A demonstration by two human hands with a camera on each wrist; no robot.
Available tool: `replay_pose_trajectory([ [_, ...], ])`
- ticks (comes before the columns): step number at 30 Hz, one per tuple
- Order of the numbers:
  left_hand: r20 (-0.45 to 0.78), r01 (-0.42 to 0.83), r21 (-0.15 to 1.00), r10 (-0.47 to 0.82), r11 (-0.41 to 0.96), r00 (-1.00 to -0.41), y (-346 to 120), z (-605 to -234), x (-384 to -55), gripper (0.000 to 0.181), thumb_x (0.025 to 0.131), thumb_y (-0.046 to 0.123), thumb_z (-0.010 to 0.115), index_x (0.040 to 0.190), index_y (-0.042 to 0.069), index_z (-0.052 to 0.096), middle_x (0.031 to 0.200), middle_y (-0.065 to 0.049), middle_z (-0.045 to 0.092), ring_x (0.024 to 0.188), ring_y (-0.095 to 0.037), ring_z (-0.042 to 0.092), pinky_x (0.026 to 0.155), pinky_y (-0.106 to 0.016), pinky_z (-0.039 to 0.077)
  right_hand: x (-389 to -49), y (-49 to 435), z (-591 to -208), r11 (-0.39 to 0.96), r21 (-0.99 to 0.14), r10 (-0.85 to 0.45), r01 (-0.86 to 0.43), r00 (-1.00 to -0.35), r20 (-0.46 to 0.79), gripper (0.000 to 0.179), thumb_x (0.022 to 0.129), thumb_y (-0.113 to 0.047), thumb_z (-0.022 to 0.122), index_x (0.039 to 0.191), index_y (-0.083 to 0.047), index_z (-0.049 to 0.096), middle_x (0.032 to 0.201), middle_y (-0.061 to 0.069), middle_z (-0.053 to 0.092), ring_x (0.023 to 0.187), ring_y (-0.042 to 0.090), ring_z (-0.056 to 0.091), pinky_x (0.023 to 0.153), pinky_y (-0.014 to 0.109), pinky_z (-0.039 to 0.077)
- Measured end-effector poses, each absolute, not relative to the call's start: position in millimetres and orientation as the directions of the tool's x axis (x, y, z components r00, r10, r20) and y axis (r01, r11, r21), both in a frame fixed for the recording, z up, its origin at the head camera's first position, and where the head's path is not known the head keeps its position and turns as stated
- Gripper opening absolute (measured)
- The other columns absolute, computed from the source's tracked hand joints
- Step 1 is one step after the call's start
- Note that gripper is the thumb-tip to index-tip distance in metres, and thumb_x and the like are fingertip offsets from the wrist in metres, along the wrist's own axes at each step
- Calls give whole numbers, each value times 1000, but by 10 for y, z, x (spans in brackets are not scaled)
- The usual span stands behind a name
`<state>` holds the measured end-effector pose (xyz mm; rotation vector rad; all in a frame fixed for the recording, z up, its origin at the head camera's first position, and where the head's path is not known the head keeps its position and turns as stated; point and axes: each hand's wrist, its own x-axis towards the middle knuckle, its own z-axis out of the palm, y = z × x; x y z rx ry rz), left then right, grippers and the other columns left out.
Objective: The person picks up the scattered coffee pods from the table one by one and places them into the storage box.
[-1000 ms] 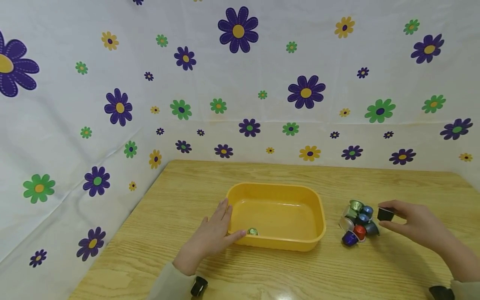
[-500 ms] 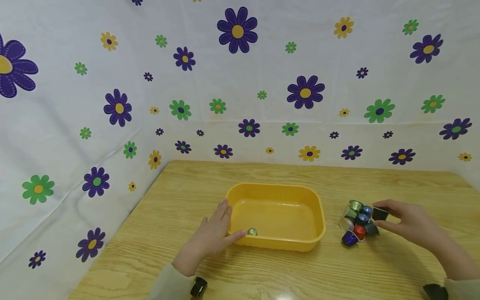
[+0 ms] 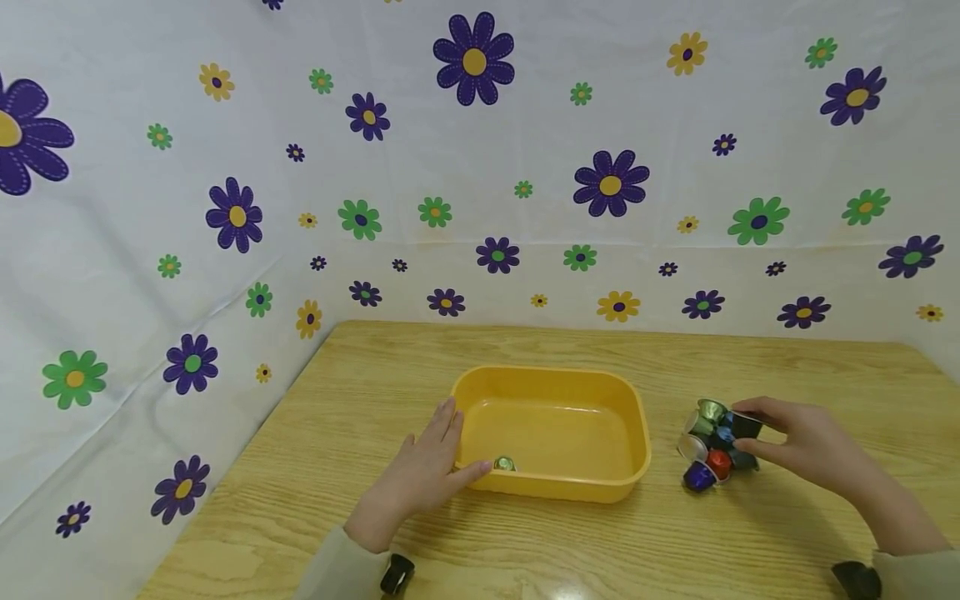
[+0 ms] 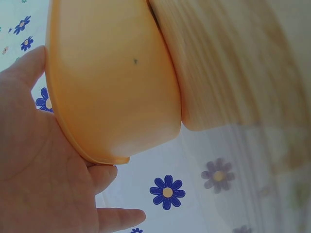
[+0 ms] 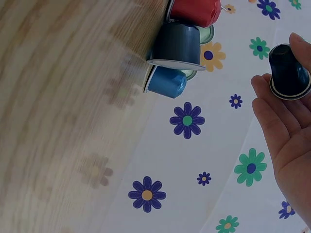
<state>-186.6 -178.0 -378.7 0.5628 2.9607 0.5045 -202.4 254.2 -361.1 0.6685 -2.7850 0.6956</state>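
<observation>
My right hand [image 3: 813, 437] pinches a black coffee capsule [image 3: 746, 426] between thumb and fingers, just above the right side of a capsule pile. In the right wrist view this dark capsule [image 5: 287, 73] hangs clear of the blue capsule [image 5: 167, 81] and the red capsule [image 5: 197, 10]. My left hand [image 3: 420, 471] rests on the left front corner of a yellow plastic tub [image 3: 558, 485], fingers straight along its side and thumb over the rim. One green capsule [image 3: 505, 463] lies inside the tub near the thumb. In the left wrist view the hand [image 4: 43, 160] touches the rim.
Several capsules stand heaped right of the tub: green ones [image 3: 712, 409], a red one [image 3: 718, 462], a purple one [image 3: 700, 476] and others. The wooden table [image 3: 360, 375] meets a flower-printed white cloth [image 3: 420, 167] at its back and left.
My right hand has moved left with the black capsule, from beside the pile to over its right edge. The left hand and the tub stay where they were.
</observation>
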Motion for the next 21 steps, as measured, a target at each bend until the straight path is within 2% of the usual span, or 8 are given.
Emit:
replay_pose_trajectory([
  [10,-18,342,330,368,880,-930,-1784,-3801,-1870,86,85,61,36,138,-5,19,146,-16,3,132,-27,5,95,-60,19,-2039,2483,-3575,766,-434,-393,-474,-880,268,39,77,-21,69,107,3,58,103,20,60,94,40,56,76,50,44],
  [21,-20,341,333,368,879,-930,-1785,-3808,-1876,86,85,60,36,138,-5,18,146,-16,2,132,-27,5,95,-60,18,-2076,2413,-3595,752,-383,-428,-536,-840,334,37,74,-17,72,104,2,60,98,17,63,89,36,59,72,46,46],
])
